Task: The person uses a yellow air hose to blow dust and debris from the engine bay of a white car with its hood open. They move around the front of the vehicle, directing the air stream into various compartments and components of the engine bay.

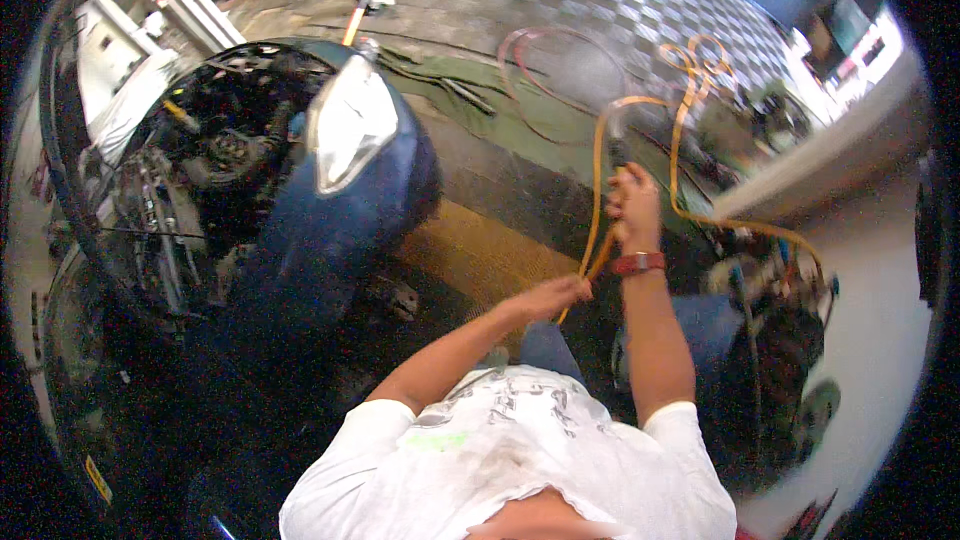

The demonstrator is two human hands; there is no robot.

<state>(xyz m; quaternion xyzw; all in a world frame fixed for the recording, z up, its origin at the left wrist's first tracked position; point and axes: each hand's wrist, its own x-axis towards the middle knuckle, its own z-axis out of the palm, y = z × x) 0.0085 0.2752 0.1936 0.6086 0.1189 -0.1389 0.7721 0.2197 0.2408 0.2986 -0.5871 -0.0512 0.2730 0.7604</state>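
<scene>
I see the car (pixel 400 162) left of the left hand (pixel 553 297); that hand lies at the hose (pixel 598 170), finger closure unclear; the right hand (pixel 636 206), closed, grips the tool (pixel 617 151) just ahead. Slack hose could snag if pulled sharply

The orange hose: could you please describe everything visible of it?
The orange hose is slim, bendy and smooth, perhaps rubber or plastic. One stretch arches forward; farther off it forms loose loops, then runs toward the cluttered equipment at right. The left hand touches its lower part; the right hand grips a dark object beside it. Blur hides finer detail.
</scene>
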